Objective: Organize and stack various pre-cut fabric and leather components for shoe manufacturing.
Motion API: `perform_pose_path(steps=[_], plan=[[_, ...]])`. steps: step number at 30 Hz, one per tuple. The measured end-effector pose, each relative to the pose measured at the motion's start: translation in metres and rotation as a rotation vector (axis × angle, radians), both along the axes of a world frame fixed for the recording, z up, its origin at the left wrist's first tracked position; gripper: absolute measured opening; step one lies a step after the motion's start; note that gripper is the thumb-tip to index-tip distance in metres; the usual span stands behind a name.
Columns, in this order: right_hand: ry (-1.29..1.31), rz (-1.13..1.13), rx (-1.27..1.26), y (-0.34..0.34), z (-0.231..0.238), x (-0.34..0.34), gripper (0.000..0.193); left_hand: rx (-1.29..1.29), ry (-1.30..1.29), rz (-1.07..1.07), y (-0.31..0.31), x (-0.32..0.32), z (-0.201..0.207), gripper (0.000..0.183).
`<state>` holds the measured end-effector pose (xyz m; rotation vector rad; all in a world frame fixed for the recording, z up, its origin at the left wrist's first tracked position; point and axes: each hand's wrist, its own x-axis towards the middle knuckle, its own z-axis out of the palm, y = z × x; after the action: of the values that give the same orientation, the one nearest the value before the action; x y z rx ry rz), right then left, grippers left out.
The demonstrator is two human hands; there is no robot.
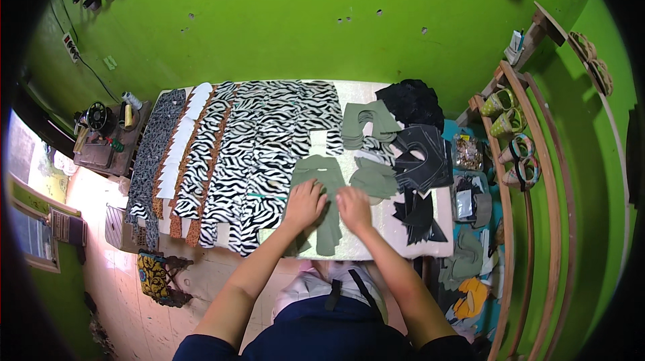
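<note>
The olive-green cloth (328,234) lies near the table's (390,230) front edge, within easy reach. My left hand (306,206) rests on it palm down, fingers loosely bent, seemingly to steady it; I cannot tell whether my thumb pinches a layer. My right hand (353,209), blurred, curls by the cloth's right side, its grip unclear. Smaller olive pieces (373,181) lie just beyond it, black pieces (416,100) toward the far right corner, and zebra-print strips (269,139) leftward, apparently grouped by fabric.
</note>
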<state>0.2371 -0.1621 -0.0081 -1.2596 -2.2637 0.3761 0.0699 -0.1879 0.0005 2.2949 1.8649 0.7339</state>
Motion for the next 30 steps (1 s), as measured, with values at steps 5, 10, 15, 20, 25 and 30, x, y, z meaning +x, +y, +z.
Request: perform_pose_path(steps=[5, 10, 15, 20, 25, 30], plan=[[0.139, -0.412, 0.144, 0.117, 0.016, 0.06, 0.026, -0.073, 0.063, 0.027, 0.112, 0.031, 0.012, 0.027], [0.005, -0.566, 0.16, 0.189, 0.018, 0.088, 0.029, -0.169, 0.022, 0.162, 0.183, 0.057, 0.012, 0.028], [-0.09, -0.486, 0.09, 0.227, 0.01, 0.088, 0.032, -0.271, -0.08, 0.3, 0.211, 0.064, -0.007, 0.033], [-0.14, -0.441, -0.065, 0.24, 0.0, 0.087, 0.028, -0.326, -0.271, 0.403, 0.224, 0.069, -0.015, 0.039], [-0.066, -0.481, -0.007, 0.239, -0.006, 0.085, 0.018, -0.26, -0.289, 0.429, 0.225, 0.072, -0.017, 0.037], [-0.044, -0.424, 0.008, 0.236, -0.002, 0.085, 0.015, -0.333, -0.266, 0.465, 0.221, 0.073, -0.01, 0.039]])
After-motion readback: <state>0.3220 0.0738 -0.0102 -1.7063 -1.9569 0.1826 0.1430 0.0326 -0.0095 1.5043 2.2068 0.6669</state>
